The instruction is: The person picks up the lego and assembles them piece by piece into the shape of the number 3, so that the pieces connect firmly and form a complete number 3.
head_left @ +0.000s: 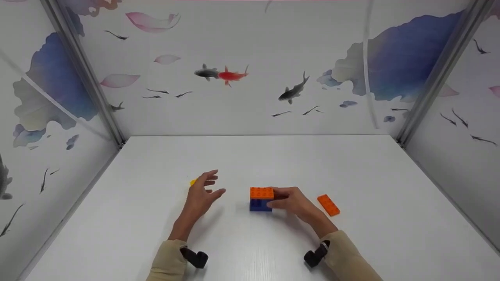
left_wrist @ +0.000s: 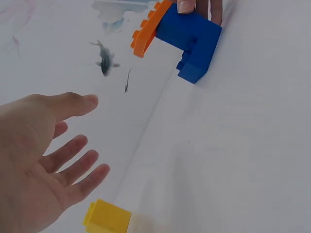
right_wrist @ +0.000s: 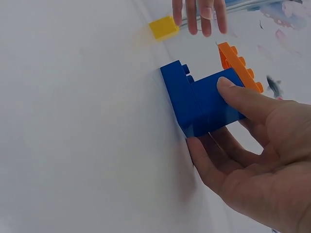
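My right hand [head_left: 299, 205] grips a stack of blue toy building blocks [right_wrist: 204, 99] at its right side, thumb on one face and fingers against the other. The blue blocks form a stepped shape, with studs showing on the lower part. An orange studded plate [head_left: 261, 192] sits on top and overhangs to the left, as the right wrist view shows. My left hand [head_left: 200, 199] is held to the left of the stack, fingers spread and holding nothing. Beyond the left hand lies a yellow block [left_wrist: 109, 217], mostly hidden behind it in the head view.
A loose orange plate [head_left: 329, 205] lies on the white table [head_left: 234, 249], right of my right hand. Printed panels [head_left: 250, 109] with fish and petals wall the table at the back and sides, with metal posts [head_left: 429, 78] at the corners.
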The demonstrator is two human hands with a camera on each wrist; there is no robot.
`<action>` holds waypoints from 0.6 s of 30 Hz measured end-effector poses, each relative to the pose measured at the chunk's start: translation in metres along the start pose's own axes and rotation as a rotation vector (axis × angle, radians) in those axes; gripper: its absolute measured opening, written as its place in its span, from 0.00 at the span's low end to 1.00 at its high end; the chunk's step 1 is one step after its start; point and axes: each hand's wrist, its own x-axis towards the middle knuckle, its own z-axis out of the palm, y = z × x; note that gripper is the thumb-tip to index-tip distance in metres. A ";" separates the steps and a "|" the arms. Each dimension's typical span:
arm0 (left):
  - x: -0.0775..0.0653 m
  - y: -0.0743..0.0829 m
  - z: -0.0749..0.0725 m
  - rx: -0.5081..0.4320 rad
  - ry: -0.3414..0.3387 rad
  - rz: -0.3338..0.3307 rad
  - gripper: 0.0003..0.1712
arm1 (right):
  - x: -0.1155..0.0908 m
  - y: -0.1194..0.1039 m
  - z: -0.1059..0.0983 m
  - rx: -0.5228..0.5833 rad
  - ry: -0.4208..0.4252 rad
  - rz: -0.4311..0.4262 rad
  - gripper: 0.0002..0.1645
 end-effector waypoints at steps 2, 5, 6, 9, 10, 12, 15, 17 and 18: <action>0.001 -0.003 -0.006 0.001 0.046 0.011 0.34 | 0.001 0.000 0.000 0.001 0.004 0.014 0.40; 0.002 -0.006 -0.012 -0.005 0.087 0.011 0.33 | 0.000 -0.001 0.000 0.004 0.004 0.020 0.40; 0.002 -0.007 -0.015 -0.004 0.094 0.010 0.33 | 0.000 -0.001 0.000 0.004 0.005 0.021 0.40; 0.004 -0.011 -0.020 0.008 0.104 0.002 0.32 | -0.001 -0.002 0.000 0.010 0.003 0.019 0.39; 0.004 -0.013 -0.022 0.018 0.101 -0.004 0.32 | -0.001 -0.002 0.000 0.011 0.004 0.021 0.39; 0.005 -0.018 -0.025 0.037 0.086 -0.020 0.33 | -0.001 -0.002 0.000 0.014 0.007 0.027 0.39; 0.007 -0.025 -0.028 0.048 0.060 -0.051 0.34 | -0.001 -0.002 0.001 0.017 0.010 0.033 0.39; 0.008 -0.030 -0.030 0.040 0.048 -0.068 0.35 | -0.001 -0.002 0.001 0.014 0.010 0.031 0.39; 0.008 -0.032 -0.031 0.037 0.044 -0.075 0.36 | -0.001 -0.002 0.001 0.011 0.009 0.030 0.39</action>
